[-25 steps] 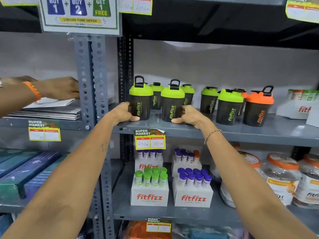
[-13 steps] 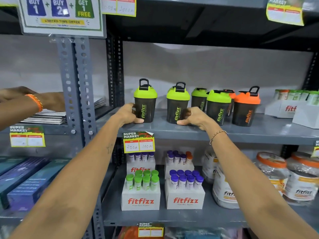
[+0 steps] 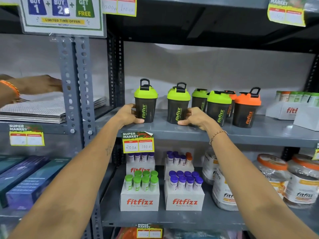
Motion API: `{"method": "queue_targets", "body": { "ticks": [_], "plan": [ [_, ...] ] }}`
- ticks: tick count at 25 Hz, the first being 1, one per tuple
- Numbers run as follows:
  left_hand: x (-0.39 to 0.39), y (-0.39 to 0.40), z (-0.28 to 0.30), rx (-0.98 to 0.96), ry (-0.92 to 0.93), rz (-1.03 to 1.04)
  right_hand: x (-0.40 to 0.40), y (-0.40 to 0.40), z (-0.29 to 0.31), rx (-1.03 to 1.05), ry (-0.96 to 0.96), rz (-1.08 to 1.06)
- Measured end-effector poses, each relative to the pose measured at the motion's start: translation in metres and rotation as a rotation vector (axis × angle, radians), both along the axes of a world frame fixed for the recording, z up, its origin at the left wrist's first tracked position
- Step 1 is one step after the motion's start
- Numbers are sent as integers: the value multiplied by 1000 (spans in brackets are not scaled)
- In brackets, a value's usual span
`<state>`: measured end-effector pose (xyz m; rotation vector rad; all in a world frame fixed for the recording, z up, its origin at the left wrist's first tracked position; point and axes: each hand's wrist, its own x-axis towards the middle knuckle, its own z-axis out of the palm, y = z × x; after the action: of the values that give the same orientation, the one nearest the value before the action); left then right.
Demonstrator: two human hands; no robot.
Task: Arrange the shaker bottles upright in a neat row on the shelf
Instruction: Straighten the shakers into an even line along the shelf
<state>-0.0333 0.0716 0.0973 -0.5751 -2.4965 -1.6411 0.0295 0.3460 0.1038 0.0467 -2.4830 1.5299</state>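
Several dark shaker bottles stand upright on the grey shelf [image 3: 172,133]. My left hand [image 3: 128,115] grips the base of the leftmost green-lidded shaker [image 3: 145,102]. My right hand [image 3: 195,118] grips the base of the second green-lidded shaker [image 3: 177,107]. Right of them stand two more green-lidded shakers [image 3: 218,107], one behind the other. An orange-lidded shaker [image 3: 246,107] stands at the right end, with another orange lid partly hidden behind it.
White Fitfizz boxes [image 3: 290,107] sit at the shelf's right end. A price tag [image 3: 138,142] hangs on the shelf edge. Tube boxes [image 3: 139,200] and jars [image 3: 274,175] fill the shelf below. Another person's hand [image 3: 39,85] rests on stacked sheets past the upright post [image 3: 74,87].
The two front green-lidded shakers stand farther apart than a second ago, and the camera has shifted. Both hands keep their hold on the bases. The other person's hand moved over the sheets.
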Motion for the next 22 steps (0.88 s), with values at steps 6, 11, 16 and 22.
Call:
{"method": "queue_targets", "body": {
  "ticks": [6, 11, 16, 22],
  "plan": [
    [0, 6, 0, -35, 8, -1, 0, 0, 0, -15, -6, -5],
    [0, 6, -2, -29, 12, 8, 1, -1, 0, -1, -14, -17],
    [0, 7, -3, -32, 19, 9, 4, -3, 1, -14, -23, -22],
    [0, 7, -3, -42, 23, 4, 7, -5, 2, -26, -30, -16]
  ]
}}
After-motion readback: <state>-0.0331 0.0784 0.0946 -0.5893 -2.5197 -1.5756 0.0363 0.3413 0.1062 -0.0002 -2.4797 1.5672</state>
